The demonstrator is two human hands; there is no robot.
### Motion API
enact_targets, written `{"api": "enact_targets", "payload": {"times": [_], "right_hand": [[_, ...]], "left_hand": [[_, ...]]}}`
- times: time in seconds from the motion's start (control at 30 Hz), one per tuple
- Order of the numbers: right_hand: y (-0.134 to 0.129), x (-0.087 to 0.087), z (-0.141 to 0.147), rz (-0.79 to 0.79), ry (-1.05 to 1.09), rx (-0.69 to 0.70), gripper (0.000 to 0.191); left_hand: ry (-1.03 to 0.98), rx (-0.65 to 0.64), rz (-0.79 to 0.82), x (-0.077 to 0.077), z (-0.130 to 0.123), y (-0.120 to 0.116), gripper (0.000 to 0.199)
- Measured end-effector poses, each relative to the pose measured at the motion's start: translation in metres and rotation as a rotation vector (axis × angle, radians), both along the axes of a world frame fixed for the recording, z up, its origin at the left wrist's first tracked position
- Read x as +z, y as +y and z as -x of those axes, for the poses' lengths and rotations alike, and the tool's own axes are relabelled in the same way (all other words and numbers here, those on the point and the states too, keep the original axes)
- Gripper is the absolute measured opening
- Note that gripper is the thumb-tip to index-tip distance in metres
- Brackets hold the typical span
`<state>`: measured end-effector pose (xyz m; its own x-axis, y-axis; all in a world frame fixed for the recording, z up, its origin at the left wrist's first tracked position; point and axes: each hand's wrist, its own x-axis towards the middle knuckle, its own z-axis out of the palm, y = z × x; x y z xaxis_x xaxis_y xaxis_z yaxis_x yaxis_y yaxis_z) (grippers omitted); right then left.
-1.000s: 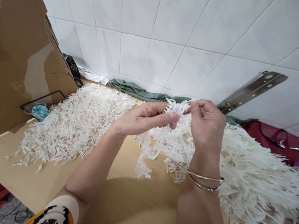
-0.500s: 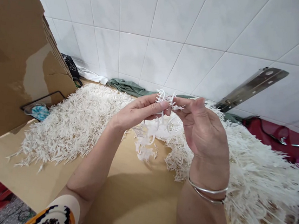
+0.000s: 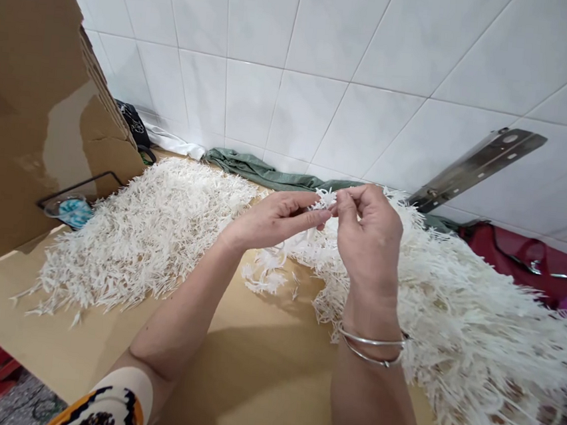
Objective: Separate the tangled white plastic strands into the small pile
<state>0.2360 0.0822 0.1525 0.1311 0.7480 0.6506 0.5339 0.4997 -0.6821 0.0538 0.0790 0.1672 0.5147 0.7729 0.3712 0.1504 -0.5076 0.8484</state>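
Over the middle of the table, my left hand (image 3: 283, 219) is closed on a white spiky sprig (image 3: 325, 198) that looks like plastic, with its pronged end up between thumb and fingers. Thin white curved strands hang below that hand. My right hand (image 3: 369, 231), with two silver bangles at the wrist, has thumb and index finger pinched at the sprig's right side. Its fingertips partly hide what they grip. Beneath the hands, a few loose white strands (image 3: 265, 274) lie on the tan table (image 3: 259, 364).
To the left spreads a heap of short white spiky pieces (image 3: 156, 227); on the right lies a larger heap of longer ones (image 3: 476, 338). A cardboard box (image 3: 31, 121) stands at left. Along the tiled wall are green cloth (image 3: 257, 168), a metal bracket (image 3: 478, 168) and a red bag (image 3: 534, 263).
My right hand has turned and drawn its fingers into a pinch, its wrist shifting left. My left hand has moved slightly right and down, still holding the white sprig.
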Motion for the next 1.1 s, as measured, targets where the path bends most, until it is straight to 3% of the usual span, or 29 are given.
{"api": "enact_targets", "payload": {"times": [0.3,0.37,0.47,0.5,0.6,0.73,0.8,1.0,1.1], "right_hand": [[0.017,-0.016,0.003,-0.037,-0.106,-0.161,0.016],[0.029,-0.022,-0.008,0.016,-0.083,-0.227,0.015],[0.042,-0.028,-0.028,0.141,-0.039,-0.352,0.014],[0.042,-0.027,-0.033,0.143,-0.033,-0.356,0.013],[0.032,-0.016,-0.035,0.071,-0.042,-0.250,0.012],[0.012,-0.002,-0.022,0.164,-0.057,0.209,0.015],[0.008,0.000,-0.018,0.182,-0.030,0.311,0.015],[-0.005,0.007,-0.022,0.067,0.076,0.192,0.013],[-0.019,0.016,-0.018,-0.013,0.109,0.203,0.020]], "left_hand": [[0.065,0.066,-0.027,-0.005,-0.008,0.004,0.037],[0.023,-0.057,0.013,0.000,-0.009,-0.005,0.037],[-0.002,-0.365,0.094,0.011,-0.013,-0.023,0.033],[-0.035,-0.373,0.108,0.013,-0.014,-0.028,0.035],[-0.062,-0.181,0.130,0.013,-0.015,-0.029,0.037],[-0.071,0.130,0.080,0.004,-0.009,-0.012,0.054],[-0.087,0.200,0.076,0.001,-0.003,-0.006,0.060],[-0.102,0.320,0.073,0.001,0.010,0.000,0.056],[-0.111,0.296,0.095,-0.001,0.007,0.001,0.052]]}}
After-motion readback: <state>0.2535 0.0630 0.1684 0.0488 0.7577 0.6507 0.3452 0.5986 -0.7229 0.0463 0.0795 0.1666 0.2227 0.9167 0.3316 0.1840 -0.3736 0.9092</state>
